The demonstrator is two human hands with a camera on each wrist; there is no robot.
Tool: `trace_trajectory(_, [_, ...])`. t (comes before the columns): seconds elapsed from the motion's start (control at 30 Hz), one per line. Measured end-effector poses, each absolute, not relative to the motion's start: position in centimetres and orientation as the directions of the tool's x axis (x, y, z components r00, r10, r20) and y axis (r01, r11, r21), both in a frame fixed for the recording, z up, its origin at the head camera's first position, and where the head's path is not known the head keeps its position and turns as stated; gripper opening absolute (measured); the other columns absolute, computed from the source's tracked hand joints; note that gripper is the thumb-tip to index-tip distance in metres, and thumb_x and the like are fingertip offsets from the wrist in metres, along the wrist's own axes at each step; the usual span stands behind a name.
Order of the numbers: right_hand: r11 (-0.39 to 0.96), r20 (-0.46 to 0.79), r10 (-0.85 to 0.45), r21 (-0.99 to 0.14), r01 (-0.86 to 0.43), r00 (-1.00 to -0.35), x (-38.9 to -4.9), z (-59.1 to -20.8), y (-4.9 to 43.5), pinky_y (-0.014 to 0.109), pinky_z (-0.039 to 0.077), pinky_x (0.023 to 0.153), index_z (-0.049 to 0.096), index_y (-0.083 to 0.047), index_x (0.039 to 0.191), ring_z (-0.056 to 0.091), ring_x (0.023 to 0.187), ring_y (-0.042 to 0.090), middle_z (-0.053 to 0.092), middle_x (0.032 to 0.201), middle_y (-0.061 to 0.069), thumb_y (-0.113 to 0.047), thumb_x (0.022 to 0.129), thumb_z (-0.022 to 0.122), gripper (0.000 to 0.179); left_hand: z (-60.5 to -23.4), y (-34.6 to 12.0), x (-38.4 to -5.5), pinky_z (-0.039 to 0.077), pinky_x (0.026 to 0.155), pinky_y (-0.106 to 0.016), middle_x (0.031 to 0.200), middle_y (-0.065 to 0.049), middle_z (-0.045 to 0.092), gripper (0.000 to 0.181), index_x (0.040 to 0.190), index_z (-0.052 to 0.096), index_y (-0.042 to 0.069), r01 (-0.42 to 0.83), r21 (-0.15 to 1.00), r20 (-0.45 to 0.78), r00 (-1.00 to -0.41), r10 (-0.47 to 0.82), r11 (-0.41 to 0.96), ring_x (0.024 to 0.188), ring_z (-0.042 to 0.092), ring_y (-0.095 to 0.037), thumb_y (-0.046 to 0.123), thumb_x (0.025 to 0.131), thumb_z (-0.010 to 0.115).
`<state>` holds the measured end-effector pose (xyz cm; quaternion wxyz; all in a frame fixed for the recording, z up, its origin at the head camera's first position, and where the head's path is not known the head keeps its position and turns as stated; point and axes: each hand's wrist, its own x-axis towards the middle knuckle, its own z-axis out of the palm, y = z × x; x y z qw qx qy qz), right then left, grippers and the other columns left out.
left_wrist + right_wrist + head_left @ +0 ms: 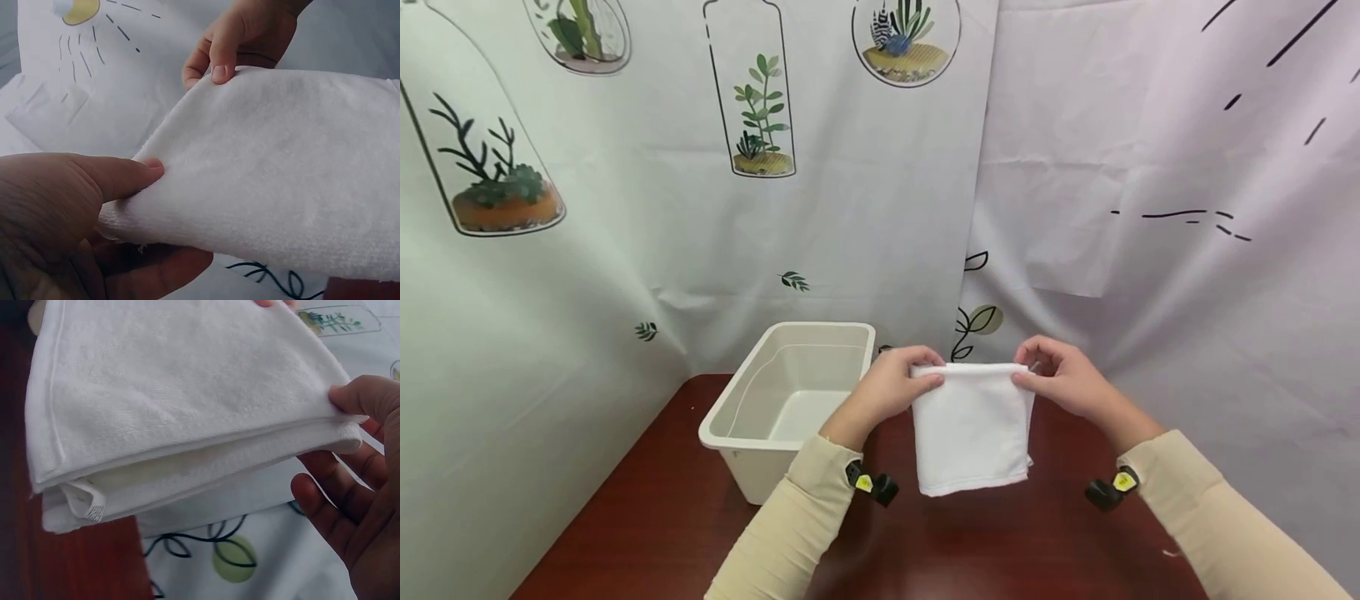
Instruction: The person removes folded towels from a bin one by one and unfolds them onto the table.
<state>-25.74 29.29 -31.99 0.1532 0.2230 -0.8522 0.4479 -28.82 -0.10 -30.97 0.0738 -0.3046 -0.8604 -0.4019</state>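
A folded white towel hangs upright above the table, held by its top edge at both corners. My left hand pinches the top left corner, thumb in front and fingers behind. At the opposite corner my right hand grips the edge between thumb and fingers. In the right wrist view the towel shows two folded layers with a gap between them, and a small label sticks out at the lower corner. The left wrist view shows the fluffy face of the towel, with both thumbs on it.
An off-white plastic tub stands on the dark red table, left of the towel and beside my left forearm. Its visible inside holds nothing. A white curtain printed with plants in jars hangs behind the table.
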Motion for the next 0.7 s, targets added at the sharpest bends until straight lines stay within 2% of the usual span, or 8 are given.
trace_trajectory(0.2, [0.457, 0.354, -0.266, -0.773, -0.441, -0.896, -26.3, -36.1, 29.7, 0.028, 0.053, 0.063, 0.066, -0.003, 0.105, 0.061, 0.073, 0.014, 0.065, 0.086, 0.006, -0.009, 0.090, 0.076, 0.019, -35.3, 0.3, -29.3, 0.053, 0.073, -0.030, 0.098, 0.002, 0.070, 0.011, 0.102, 0.074, 0.018, 0.470, 0.730, 0.246, -0.858, 0.450, 0.497, 0.085, 0.062, -0.013, 0.022, 0.093, 0.074])
trace_trajectory(0.43, [0.443, 0.250, -0.227, -0.834, -0.329, -0.941, -28.4, -40.1, 30.0, 0.041, 0.058, 0.064, 0.066, 0.000, 0.106, 0.062, 0.073, 0.016, 0.066, 0.087, 0.012, -0.010, 0.090, 0.076, 0.021, -38.1, 2.2, -29.8, 0.055, 0.052, -0.030, 0.097, -0.005, 0.070, 0.007, 0.096, 0.073, 0.016, 0.306, 0.781, 0.160, -0.940, 0.300, 0.544, 0.075, 0.063, -0.016, 0.017, 0.090, 0.076])
trace_trajectory(0.5, [0.462, 0.230, -0.208, -0.834, -0.303, -0.951, -29.0, -41.1, 30.0, 0.044, 0.058, 0.063, 0.066, 0.000, 0.107, 0.062, 0.073, 0.018, 0.065, 0.086, 0.012, -0.011, 0.091, 0.076, 0.021, -39.0, 2.8, -30.0, 0.056, 0.055, -0.030, 0.098, -0.005, 0.071, 0.007, 0.095, 0.073, 0.015, 0.288, 0.761, 0.166, -0.953, 0.254, 0.582, 0.077, 0.063, -0.017, 0.018, 0.090, 0.077])
trace_trajectory(0.7, [0.524, 0.209, -0.157, -0.811, -0.261, -0.965, -31.0, -43.5, 29.5, 0.050, 0.058, 0.067, 0.068, -0.005, 0.107, 0.060, 0.077, 0.022, 0.065, 0.090, 0.009, -0.016, 0.092, 0.076, 0.021, -42.3, 4.0, -32.2, 0.056, 0.075, -0.034, 0.097, -0.003, 0.073, 0.004, 0.095, 0.073, 0.017, 0.269, 0.678, 0.229, -0.962, 0.151, 0.684, 0.082, 0.063, -0.018, 0.019, 0.092, 0.075])
